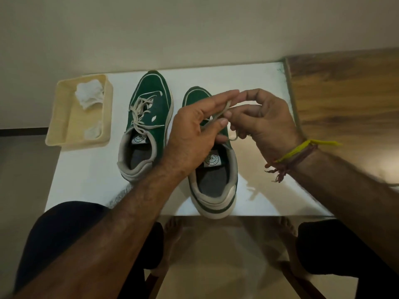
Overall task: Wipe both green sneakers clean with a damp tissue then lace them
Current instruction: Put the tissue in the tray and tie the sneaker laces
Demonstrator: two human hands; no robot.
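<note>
We're looking down on a white counter (90, 175) with two green sneakers side by side, toes pointing away from us. The left sneaker (149, 124) is dark green suede-like fabric with white piping round the toe, a pale grey collar, a thick off-white sole and a round logo patch on the tongue. Its cream lace is threaded and lies in a loose tangle over the tongue.

The right sneaker (213, 180) sits nearer to us, heel just over the counter's front edge, the same green with a white heel panel and a green stripe through the sole. Most of its front is hidden behind our hands.

Both hands are up over that shoe now. Our left hand (194, 130) has its fingers (222, 98) stretched forward, thumb tip pressing a loop of the cream lace (224, 108) against them. Our right hand (265, 119) meets it, fingers curled in and pinching the same lace; a short end curls out below the palm. A yellow thread and a reddish thread band (295, 156) wrap the right wrist.

Off to the left, a pale yellow tray (58, 117) rests on the counter's corner, holding a crumpled white tissue (89, 96) at its far end and a smaller wad (94, 130) near its front. Below the counter edge we see dark shorts and bare feet on a pale floor.
</note>
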